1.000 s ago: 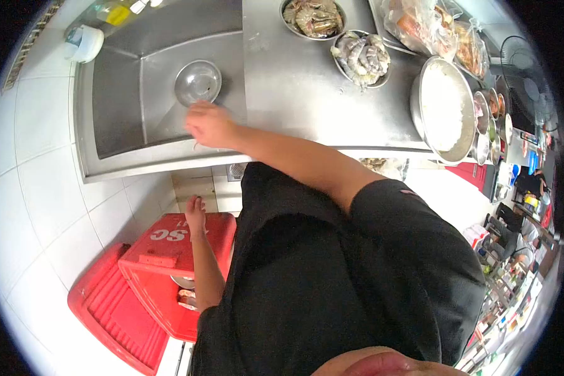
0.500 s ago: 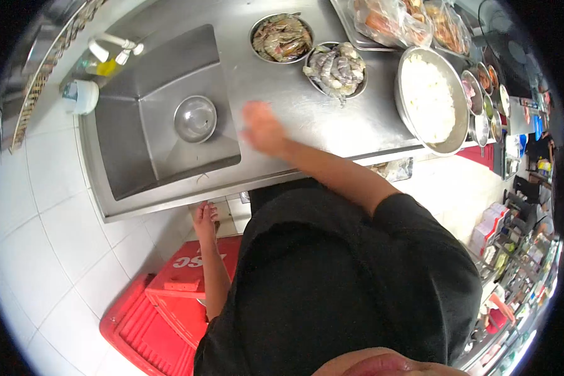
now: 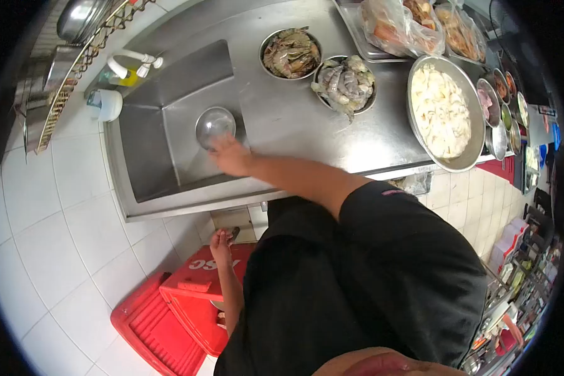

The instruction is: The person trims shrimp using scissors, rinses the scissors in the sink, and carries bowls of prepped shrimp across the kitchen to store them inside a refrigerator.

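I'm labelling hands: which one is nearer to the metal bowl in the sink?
Right. The right hand reaches over the sink, its blurred fingers at the near edge of the metal bowl. The left hand is down outside the sink, by the red box.

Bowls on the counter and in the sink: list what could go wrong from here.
Grey shrimp overhang their bowl's rim and could slip onto the counter. The large bowl of pale pieces sits at the counter's front edge, so a bump might tip it. The right hand is at the small bowl in the sink and may knock it.
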Demonstrator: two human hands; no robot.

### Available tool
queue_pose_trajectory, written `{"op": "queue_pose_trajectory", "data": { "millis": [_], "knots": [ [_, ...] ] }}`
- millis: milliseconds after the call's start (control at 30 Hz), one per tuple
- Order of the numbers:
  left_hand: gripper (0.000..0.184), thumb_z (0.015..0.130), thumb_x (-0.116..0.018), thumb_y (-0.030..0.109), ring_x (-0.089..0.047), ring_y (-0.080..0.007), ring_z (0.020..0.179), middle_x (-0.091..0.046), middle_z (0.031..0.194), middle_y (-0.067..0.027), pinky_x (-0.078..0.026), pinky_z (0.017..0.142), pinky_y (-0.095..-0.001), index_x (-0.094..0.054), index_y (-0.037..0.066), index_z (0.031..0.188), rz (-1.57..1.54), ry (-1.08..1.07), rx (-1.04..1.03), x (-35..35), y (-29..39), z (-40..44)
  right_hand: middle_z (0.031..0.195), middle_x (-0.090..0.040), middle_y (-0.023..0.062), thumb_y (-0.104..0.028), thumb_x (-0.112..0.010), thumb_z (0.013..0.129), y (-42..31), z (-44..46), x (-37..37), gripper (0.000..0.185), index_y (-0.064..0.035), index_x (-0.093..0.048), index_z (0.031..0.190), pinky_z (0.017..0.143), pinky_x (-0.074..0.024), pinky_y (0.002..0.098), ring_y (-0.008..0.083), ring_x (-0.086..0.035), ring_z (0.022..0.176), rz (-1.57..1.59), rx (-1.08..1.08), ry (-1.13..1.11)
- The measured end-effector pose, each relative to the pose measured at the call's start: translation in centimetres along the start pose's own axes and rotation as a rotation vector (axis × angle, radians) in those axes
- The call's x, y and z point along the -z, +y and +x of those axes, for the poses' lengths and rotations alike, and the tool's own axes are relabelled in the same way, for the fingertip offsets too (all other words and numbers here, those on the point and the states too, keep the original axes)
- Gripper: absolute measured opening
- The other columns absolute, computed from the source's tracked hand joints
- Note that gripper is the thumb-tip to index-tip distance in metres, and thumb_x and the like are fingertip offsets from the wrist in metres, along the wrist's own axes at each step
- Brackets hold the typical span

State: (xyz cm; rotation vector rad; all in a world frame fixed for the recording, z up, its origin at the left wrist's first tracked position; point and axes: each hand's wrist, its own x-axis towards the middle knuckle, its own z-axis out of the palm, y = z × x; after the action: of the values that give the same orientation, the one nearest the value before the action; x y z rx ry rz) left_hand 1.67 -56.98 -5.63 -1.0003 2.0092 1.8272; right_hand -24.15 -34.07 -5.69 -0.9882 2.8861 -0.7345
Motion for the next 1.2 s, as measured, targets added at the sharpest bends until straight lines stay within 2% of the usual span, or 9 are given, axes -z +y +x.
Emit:
{"op": "queue_pose_trajectory", "data": {
  "millis": [100, 167, 233, 300, 433, 567, 800, 1033, 1200],
  "knots": [
    [0.019, 0.096, -0.055, 0.017, -0.063, -0.0125, 0.080, -0.066, 0.097, -0.0034, -0.049, 0.064, -0.0239, -0.062, 0.005, 0.109, -0.061, 0.005, -0.022, -0.7, -0.3, -0.9, 0.126, -0.053, 0.0161, -0.022, -0.058, 0.087, 2.9, -1.1, 3.1, 0.032, -0.0082, -0.059, 0.115, 0.098, -0.0424, 0.0458, 0.0345, -0.050, 0.121, 0.299, -0.075, 0.239],
    [0.019, 0.096, -0.055, 0.016, -0.063, -0.0123, 0.080, -0.066, 0.097, -0.0036, -0.049, 0.064, -0.0240, -0.062, 0.004, 0.109, -0.086, 0.012, -0.062, -2.0, 0.6, -0.7, 0.105, -0.064, 0.0152, -0.019, -0.061, 0.085, 4.5, -3.4, 4.1, 0.020, -0.0064, -0.064, 0.100, 0.073, -0.0516, 0.0412, 0.0294, -0.062, 0.093, 0.561, -0.296, 0.365],
    [0.019, 0.097, -0.054, 0.016, -0.063, -0.0121, 0.080, -0.066, 0.097, -0.0041, -0.050, 0.066, -0.0242, -0.062, 0.004, 0.109, -0.098, 0.013, -0.103, -2.7, 1.9, -0.7, 0.081, -0.064, 0.0144, -0.021, -0.060, 0.087, 7.0, -6.7, 4.1, 0.016, -0.0052, -0.064, 0.089, 0.064, -0.0504, 0.0385, 0.0273, -0.063, 0.071, 0.802, -0.624, 0.422],
    [0.021, 0.097, -0.053, 0.019, -0.063, -0.0128, 0.082, -0.066, 0.098, -0.0038, -0.050, 0.070, -0.0257, -0.062, 0.004, 0.110, -0.050, 0.027, -0.131, -3.6, 3.8, -0.3, 0.073, -0.061, 0.0115, -0.018, -0.059, 0.088, 12.6, -11.3, 1.7, 0.016, -0.0038, -0.064, 0.084, 0.059, -0.0483, 0.0350, 0.0217, -0.061, 0.065, 0.952, -0.633, 0.400],
    [0.023, 0.098, -0.053, 0.020, -0.063, -0.0141, 0.085, -0.066, 0.101, -0.0044, -0.051, 0.073, -0.0270, -0.061, 0.003, 0.112, 0.064, -0.009, -0.242, -5.6, 6.8, 0.8, 0.075, -0.061, 0.0064, -0.020, -0.056, 0.093, 12.3, -20.5, 8.2, 0.017, -0.0049, -0.058, 0.086, 0.056, -0.0499, 0.0329, 0.0174, -0.058, 0.062, 1.508, -1.023, 0.712],
    [0.025, 0.098, -0.053, 0.020, -0.063, -0.0154, 0.088, -0.067, 0.104, -0.0067, -0.051, 0.075, -0.0288, -0.061, 0.003, 0.113, 0.036, -0.120, -0.285, -9.2, 10.2, 1.3, 0.077, -0.058, 0.0061, -0.027, -0.055, 0.095, 16.1, -25.7, 13.9, 0.024, -0.0032, -0.053, 0.098, 0.063, -0.0542, 0.0346, 0.0200, -0.060, 0.065, 1.555, -1.129, 1.094],
    [0.025, 0.097, -0.053, 0.021, -0.064, -0.0173, 0.090, -0.066, 0.107, -0.0097, -0.052, 0.077, -0.0305, -0.060, 0.002, 0.112, 0.054, -0.382, -0.274, -18.0, 13.3, 4.0, 0.088, -0.064, 0.0128, -0.011, -0.057, 0.088, 21.0, -24.2, 15.4, 0.019, 0.0057, -0.056, 0.097, 0.055, -0.0545, 0.0281, 0.0172, -0.063, 0.069, 1.135, -1.139, 0.869],
    [0.026, 0.096, -0.055, 0.020, -0.064, -0.0201, 0.092, -0.066, 0.108, -0.0115, -0.053, 0.078, -0.0332, -0.057, 0.002, 0.115, -0.070, -0.589, -0.167, -26.1, 14.0, 4.4, 0.092, -0.066, 0.0131, -0.003, -0.055, 0.085, 15.3, -23.3, 14.3, 0.021, 0.0088, -0.058, 0.101, 0.056, -0.0553, 0.0277, 0.0182, -0.064, 0.071, 1.408, -1.155, 0.896],
    [0.021, 0.096, -0.055, 0.019, -0.064, -0.0218, 0.093, -0.064, 0.104, -0.0101, -0.053, 0.079, -0.0355, -0.055, 0.004, 0.111, -0.221, -0.664, -0.058, -27.8, 13.9, 4.2, 0.089, -0.066, 0.0122, -0.007, -0.056, 0.089, 11.3, -23.3, 12.1, 0.019, 0.0079, -0.059, 0.100, 0.058, -0.0560, 0.0287, 0.0170, -0.064, 0.069, 1.452, -1.108, 0.646]
  ]
}}
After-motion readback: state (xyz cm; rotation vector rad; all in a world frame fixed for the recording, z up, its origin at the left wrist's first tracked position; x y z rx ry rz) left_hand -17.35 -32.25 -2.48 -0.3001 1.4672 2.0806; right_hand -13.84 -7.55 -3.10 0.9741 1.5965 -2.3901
